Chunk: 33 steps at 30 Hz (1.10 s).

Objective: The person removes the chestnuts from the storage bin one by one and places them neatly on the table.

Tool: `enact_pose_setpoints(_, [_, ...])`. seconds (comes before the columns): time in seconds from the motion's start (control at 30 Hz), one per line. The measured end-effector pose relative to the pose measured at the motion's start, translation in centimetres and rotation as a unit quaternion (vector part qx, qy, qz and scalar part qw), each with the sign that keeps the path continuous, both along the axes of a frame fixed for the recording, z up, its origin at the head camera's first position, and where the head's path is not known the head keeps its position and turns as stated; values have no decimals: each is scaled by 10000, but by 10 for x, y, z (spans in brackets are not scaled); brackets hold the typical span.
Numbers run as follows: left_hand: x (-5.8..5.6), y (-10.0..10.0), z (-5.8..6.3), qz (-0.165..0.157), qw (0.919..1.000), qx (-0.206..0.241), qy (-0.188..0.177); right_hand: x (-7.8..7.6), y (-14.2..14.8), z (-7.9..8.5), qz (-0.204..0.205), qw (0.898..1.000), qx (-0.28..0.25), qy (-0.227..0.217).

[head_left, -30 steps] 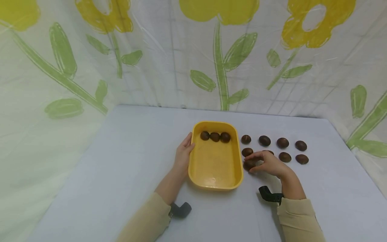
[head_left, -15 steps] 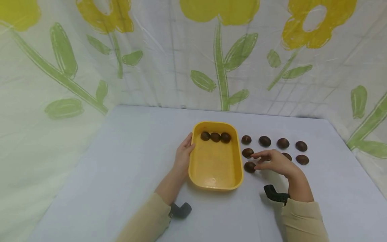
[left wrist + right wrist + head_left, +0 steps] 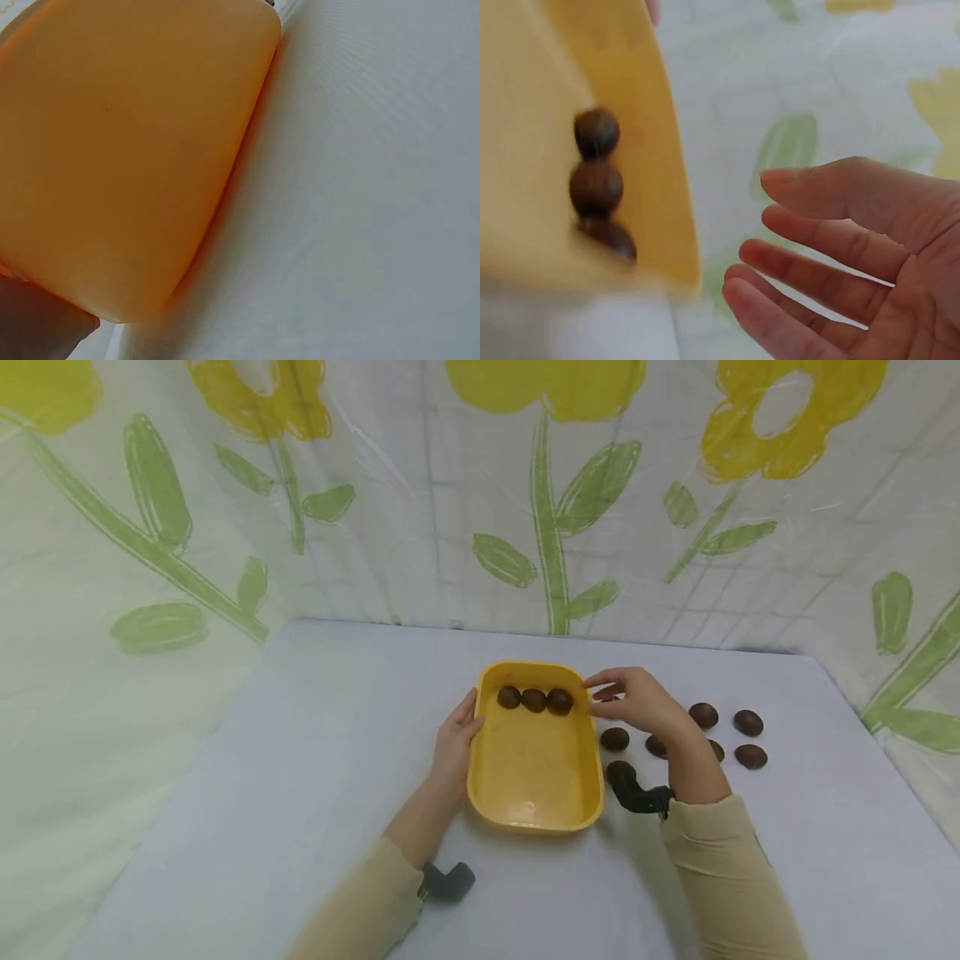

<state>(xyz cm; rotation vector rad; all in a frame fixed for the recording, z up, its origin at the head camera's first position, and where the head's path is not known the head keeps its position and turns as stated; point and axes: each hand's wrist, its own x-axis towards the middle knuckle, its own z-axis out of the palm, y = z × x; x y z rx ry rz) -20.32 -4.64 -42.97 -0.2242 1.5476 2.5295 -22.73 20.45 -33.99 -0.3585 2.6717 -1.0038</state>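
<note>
My left hand [image 3: 454, 745] grips the left side of a yellow plastic tray [image 3: 536, 824], thumb at the rim and fingers along the outer wall. In the left wrist view, the wall of the tray [image 3: 142, 150] fills much of the picture. Three dark brown, glossy nuts [image 3: 533, 700], like chestnuts, sit in a row at its far end. My right hand [image 3: 637, 700] hovers by the upper right rim, fingers spread and loosely bent. The right wrist view shows nothing between the fingers [image 3: 810, 274]. One nut [image 3: 611, 700] shows partly behind them.
Several more brown nuts [image 3: 750, 756] lie in loose rows on the white tabletop [image 3: 300, 760] right of the tray. My right wrist's black camera mount [image 3: 637, 795] partly covers one nut [image 3: 619, 770]. A flower-printed curtain [image 3: 390, 527] hangs behind the table.
My right hand has left the nut nearest me, drawn a little to the right, then moved away from me and left to the tray's far right rim. Left hand and tray stay put.
</note>
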Motion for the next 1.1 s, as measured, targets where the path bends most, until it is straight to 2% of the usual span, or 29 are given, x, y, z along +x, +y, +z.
enact_pose_setpoints(0.13, [0, 0, -2, -14, 10000, 6, 12, -19, -35, -1, 300, 9993, -6, -232])
enact_pose_setpoints(0.23, [-1, 0, -3, -66, 9999, 60, 47, -31, -59, -9, 401, 9982, -2, -442])
enact_pose_setpoints(0.37, [-1, -1, -2, -143, 9998, 112, 92, -42, -85, -20, 483, 9976, 162, -464])
enact_pose_setpoints(0.47, [0, -1, -2, -129, 9998, 58, 109, -48, -99, -28, 552, 9972, 411, -283])
enact_pose_setpoints(0.7, [-1, -1, -3, -68, 9998, 66, 151, -51, -117, -40, 587, 9942, 901, -7])
enact_pose_setpoints(0.83, [-1, -1, -3, -27, 9998, -50, 168, -57, -121, -49, 618, 9938, 923, 25])
enact_pose_setpoints(1.0, [0, -1, -3, -49, 9999, -17, 162, -63, -126, -64, 869, 9920, 885, 251])
enact_pose_setpoints(1.1, [0, -1, -3, -69, 9998, 4, 199, -61, -129, -65, 636, 9935, 923, 212])
